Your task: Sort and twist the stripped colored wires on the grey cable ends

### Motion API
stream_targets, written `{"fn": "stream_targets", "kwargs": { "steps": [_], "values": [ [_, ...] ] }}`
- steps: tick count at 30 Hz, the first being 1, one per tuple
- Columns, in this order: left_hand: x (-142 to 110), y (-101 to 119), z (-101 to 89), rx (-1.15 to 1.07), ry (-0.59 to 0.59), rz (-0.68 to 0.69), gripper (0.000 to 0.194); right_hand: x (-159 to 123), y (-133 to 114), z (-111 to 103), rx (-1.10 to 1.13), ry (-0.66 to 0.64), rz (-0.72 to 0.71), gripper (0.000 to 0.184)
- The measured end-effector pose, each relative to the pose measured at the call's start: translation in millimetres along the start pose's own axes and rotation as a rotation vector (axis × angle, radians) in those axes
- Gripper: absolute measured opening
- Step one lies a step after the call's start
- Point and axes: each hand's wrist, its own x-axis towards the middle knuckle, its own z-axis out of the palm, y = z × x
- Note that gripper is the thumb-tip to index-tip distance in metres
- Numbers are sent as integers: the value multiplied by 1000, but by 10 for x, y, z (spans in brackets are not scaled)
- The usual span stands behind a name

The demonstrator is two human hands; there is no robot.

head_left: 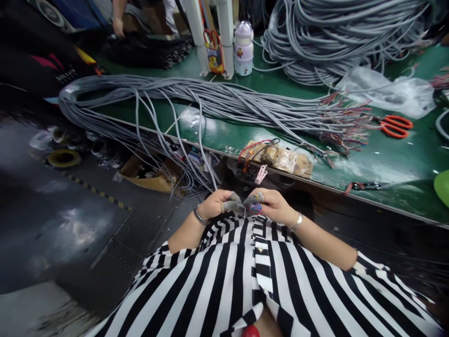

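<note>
On a green tabletop (414, 159) in a cluttered workroom, a grey bundle (224, 100) and orange scissors (396, 126); dark floor (143, 238) to the left. In the left grip (220, 203), pinched closed off the tabletop's near edge, a cable (210, 174); in the right grip (275, 206), likewise pinched, blue wires (255, 207). Long axis sloped from bundle down toward striped shirt (217, 281); tip hidden.
</note>
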Motion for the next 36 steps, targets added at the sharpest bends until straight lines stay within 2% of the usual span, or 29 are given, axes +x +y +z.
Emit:
{"fn": "stream_targets", "kwargs": {
  "steps": [2,4,7,10,16,18,21,25,27,33,36],
  "values": [
    [10,-12,-7,13,-47,23,45,-22,76,13,187,-26,161,27],
    [34,-23,-5,86,-73,72,41,-44,152,44,374,12,334,33],
    [82,-22,0,277,-122,159,31,-54,212,105,542,145,522,38],
    [117,-6,-6,366,-155,207,27,-33,205,142,585,304,620,42],
    [69,41,-33,273,-99,203,27,-52,271,-1,275,606,551,41],
    [36,51,-39,194,-47,198,28,-88,327,-104,280,679,538,41],
    [26,47,-38,104,67,190,31,-108,367,-241,400,645,528,44],
    [137,24,3,17,188,162,35,-9,310,-300,518,414,519,52],
    [230,15,31,3,222,152,36,69,277,-272,528,372,502,52],
    [457,-51,59,-17,280,130,40,207,343,-156,394,651,416,45],
    [501,-99,47,-30,290,110,43,231,391,-150,458,632,396,49]
  ]
}}
